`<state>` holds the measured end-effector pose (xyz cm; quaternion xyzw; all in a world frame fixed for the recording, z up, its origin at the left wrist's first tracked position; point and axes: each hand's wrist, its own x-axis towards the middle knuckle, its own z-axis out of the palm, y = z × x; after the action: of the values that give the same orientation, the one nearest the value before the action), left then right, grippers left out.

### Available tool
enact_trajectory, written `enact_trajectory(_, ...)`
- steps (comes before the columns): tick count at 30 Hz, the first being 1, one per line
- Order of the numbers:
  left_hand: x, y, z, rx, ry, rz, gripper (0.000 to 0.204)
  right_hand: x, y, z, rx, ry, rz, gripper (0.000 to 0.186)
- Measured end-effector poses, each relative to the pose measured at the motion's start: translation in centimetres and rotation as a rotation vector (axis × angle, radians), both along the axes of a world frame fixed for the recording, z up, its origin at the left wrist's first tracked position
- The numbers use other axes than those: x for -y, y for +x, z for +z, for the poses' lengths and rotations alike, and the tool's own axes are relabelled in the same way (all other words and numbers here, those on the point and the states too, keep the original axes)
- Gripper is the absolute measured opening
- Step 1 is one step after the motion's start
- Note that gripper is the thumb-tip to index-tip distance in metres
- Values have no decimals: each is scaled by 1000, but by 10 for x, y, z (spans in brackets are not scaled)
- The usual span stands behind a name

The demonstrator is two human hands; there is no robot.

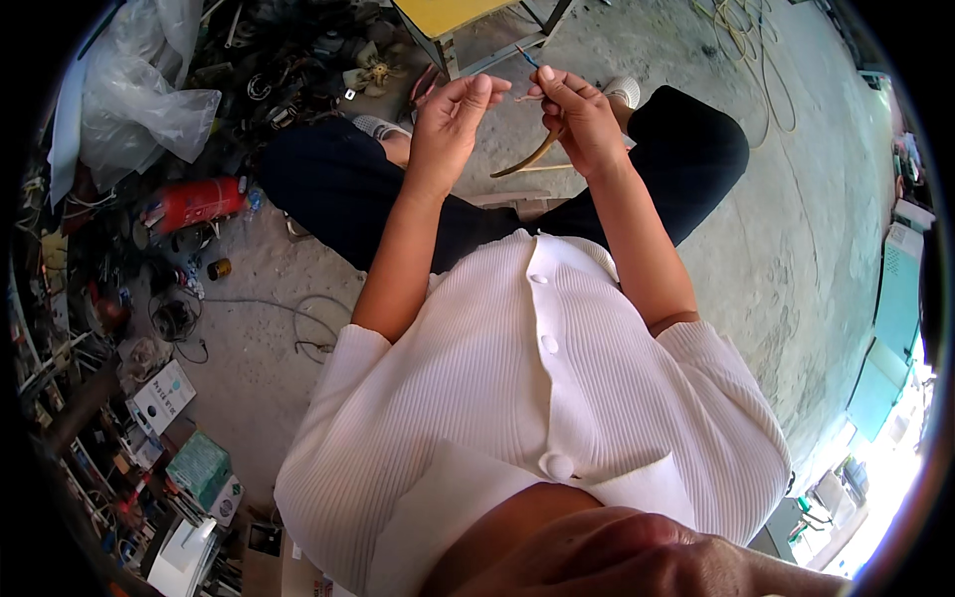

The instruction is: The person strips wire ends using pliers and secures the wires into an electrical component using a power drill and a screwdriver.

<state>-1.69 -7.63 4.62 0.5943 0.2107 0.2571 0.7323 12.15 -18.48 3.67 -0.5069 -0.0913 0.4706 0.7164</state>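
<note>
My right hand (592,124) grips a cable (532,159) with a curved brown length hanging down to the left below the fingers. Between thumb and forefinger, a short blue wire (527,58) sticks up, with a small pale copper-coloured strand (522,99) beside it. My left hand (453,129) is raised just to the left, thumb and fingertips curled close together near that strand; whether anything thin is between them is too small to tell.
A yellow-topped metal-legged table (443,15) stands ahead. On the left are plastic sheeting (139,99), a red cylinder (199,199), boxes (204,468) and jumbled parts. Coiled hose (756,40) lies at upper right; pale green cabinets (890,289) line the right.
</note>
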Motion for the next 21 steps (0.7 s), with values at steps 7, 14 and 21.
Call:
enact_trajectory(7,2,-2,-1,-87,522,104,18,0,1,-4,37,-32,-20,21)
enact_trajectory(14,5,-1,3,-122,802,233,15,1,-3,-4,148,-42,20,20)
enact_trajectory(21,-2,-3,-7,-94,599,354,12,-1,-15,4,301,-29,69,20)
